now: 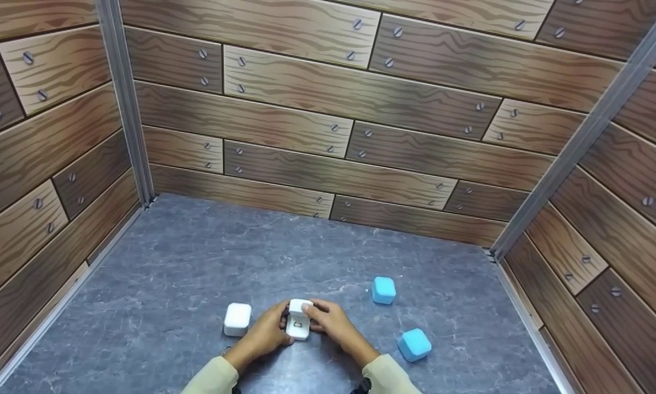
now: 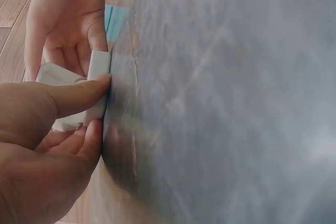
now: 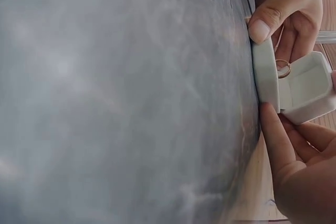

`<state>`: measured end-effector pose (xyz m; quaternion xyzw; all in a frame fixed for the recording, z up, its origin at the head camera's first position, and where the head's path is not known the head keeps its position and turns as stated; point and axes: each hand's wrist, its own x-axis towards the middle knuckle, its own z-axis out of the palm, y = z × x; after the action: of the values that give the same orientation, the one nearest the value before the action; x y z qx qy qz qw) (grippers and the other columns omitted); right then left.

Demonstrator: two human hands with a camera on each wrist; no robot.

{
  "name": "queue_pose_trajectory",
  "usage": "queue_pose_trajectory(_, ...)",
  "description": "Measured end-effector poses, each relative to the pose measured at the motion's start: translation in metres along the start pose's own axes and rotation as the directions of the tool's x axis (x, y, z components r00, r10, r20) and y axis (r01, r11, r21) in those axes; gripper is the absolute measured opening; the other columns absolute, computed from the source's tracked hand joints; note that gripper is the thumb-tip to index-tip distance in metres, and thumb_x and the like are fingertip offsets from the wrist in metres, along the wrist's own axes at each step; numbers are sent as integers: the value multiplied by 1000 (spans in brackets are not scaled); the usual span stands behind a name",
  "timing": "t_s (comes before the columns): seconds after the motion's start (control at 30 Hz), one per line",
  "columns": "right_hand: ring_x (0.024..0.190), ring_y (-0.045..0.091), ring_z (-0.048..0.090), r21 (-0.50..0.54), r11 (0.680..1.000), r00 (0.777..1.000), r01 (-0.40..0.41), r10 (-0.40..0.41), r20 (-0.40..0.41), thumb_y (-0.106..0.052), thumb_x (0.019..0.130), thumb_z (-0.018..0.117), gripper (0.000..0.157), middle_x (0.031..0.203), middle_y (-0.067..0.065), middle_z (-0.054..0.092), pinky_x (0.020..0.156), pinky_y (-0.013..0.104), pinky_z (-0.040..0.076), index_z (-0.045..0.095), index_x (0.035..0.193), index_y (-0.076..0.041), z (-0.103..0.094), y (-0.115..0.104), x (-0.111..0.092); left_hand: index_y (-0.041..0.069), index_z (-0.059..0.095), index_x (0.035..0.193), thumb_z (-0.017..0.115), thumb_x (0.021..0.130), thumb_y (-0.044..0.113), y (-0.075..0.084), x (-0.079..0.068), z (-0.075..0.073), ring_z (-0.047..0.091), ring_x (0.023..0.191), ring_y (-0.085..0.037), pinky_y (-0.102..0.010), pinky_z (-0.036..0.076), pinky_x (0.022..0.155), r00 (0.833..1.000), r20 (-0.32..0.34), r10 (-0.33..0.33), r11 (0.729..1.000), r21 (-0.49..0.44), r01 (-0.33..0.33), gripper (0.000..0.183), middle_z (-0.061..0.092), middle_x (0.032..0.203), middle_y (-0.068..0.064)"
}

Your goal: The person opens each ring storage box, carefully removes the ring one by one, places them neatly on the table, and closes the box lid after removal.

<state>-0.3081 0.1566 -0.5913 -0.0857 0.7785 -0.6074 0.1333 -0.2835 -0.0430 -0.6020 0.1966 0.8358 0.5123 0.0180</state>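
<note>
A small white ring box (image 1: 298, 330) stands with its lid (image 1: 300, 305) raised, between both hands on the tabletop. Its base holds a gold-coloured ring (image 3: 284, 68) upright in the padding. My left hand (image 1: 267, 332) grips the base from the left, thumb on the front edge and fingertips against the side. From the right, my right hand (image 1: 334, 323) holds the same box, its thumb on the lid and a fingertip (image 3: 270, 116) pressing the side of the base. In the left wrist view, the open lid (image 2: 55, 75) leans back behind the base.
A closed white box (image 1: 237, 319) sits just left of my left hand. Two light-blue boxes stand to the right, one farther back (image 1: 383, 290) and one nearer (image 1: 414, 345). Wood-patterned walls (image 1: 284, 109) enclose the grey tabletop (image 1: 240, 246) at the back and sides.
</note>
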Motion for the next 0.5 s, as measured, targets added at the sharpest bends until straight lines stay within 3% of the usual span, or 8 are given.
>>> queue_pose_trajectory(0.5, 102, 25, 67, 2, 999, 994, 54, -53, -92, -35, 105, 51, 51, 109, 19, 68, 87, 42, 59, 58, 133, 8, 4, 6, -8, -11, 44, 142, 79, 61, -11, 1, 1, 1, 60, 101, -25, -39, 52, 89, 1000, 8, -12, 1000, -20, 12, 88, 64, 117, -18)
